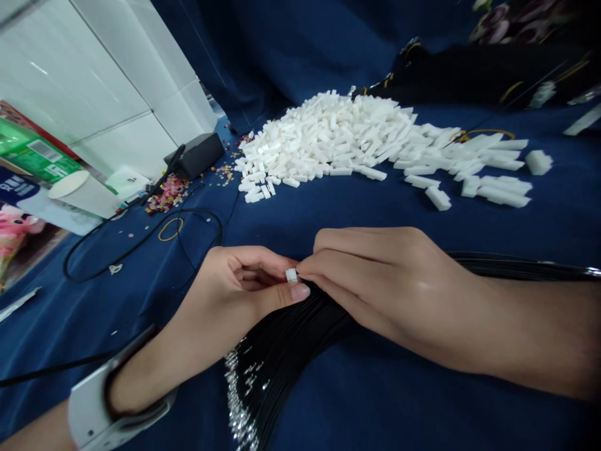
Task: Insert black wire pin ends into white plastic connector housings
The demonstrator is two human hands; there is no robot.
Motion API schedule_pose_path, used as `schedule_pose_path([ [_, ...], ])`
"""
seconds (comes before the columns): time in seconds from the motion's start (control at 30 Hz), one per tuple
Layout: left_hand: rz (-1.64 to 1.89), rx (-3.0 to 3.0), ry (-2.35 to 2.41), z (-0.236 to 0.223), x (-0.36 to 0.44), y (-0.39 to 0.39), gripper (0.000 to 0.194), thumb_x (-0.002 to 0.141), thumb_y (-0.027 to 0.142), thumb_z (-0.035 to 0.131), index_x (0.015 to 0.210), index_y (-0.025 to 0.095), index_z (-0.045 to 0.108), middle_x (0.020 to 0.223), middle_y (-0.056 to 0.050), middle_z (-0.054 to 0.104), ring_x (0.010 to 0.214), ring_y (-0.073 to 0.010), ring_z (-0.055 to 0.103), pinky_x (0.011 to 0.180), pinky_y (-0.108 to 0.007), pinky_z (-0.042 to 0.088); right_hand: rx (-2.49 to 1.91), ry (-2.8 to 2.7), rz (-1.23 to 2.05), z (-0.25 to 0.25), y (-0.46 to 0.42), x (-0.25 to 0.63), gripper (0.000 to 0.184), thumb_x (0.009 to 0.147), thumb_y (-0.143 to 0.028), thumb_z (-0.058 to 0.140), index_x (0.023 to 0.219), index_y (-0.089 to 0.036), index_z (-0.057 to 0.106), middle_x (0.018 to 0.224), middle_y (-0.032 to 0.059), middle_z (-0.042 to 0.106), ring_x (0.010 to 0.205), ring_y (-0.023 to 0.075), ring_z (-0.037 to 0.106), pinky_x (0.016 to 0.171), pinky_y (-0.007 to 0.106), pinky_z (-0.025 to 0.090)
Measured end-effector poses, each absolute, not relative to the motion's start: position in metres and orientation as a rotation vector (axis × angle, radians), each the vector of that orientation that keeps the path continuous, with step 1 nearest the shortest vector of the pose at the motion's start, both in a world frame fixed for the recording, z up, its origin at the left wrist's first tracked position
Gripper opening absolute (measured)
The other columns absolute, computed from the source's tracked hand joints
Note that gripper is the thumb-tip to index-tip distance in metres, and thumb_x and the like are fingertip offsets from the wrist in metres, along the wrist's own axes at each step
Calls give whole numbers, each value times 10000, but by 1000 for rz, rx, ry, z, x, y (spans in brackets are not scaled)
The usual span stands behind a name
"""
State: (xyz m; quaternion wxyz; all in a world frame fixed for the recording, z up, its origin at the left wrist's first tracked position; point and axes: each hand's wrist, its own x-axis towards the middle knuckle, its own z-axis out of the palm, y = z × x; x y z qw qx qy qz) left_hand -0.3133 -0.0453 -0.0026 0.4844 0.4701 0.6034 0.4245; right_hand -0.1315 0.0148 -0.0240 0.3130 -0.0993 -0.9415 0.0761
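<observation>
Between the thumb and forefinger of my left hand (pixel 248 282) is a small white connector housing (pixel 292 275), its squarish end showing. My right hand (pixel 375 275) is closed in a pinch just right of the housing, fingertips almost touching it; whatever it grips is hidden behind the fingers. Under both hands runs a bundle of black wires (pixel 300 344), which passes beneath my right forearm. Silvery metal tips (pixel 239 404) fan out at the bundle's lower left end. A large heap of similar white housings (pixel 328 138) lies beyond my hands on the blue cloth (pixel 263 219).
Loose black cable (pixel 141 250) and a yellow rubber band (pixel 170 229) lie at the left. Behind them are a black box (pixel 197 156), colourful beads (pixel 168 193) and a paper cup (pixel 84 194). More black wire bundles (pixel 460 75) lie at the back right.
</observation>
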Motion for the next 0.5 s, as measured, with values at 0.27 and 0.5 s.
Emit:
schedule_pose_path([
  [0.27, 1105, 1195, 1407, -6, -326, -42, 203, 631, 44, 812, 719, 223, 773, 710, 60, 784, 663, -76, 711, 640, -105, 542, -350, -2505, -37, -17, 14, -141, 333, 944, -81, 326, 845, -130, 641, 945, 83, 575, 822, 163, 500, 678, 297, 427],
  [0.5, 1079, 1238, 1431, -8, -335, -41, 186, 717, 120, 797, 862, 235, 779, 779, 50, 796, 721, -61, 712, 690, -101, 538, -62, -2750, 143, -13, 5, -136, 211, 674, -34, 714, 701, -168, 552, 761, -11, 533, 850, 141, 490, 817, 268, 434],
])
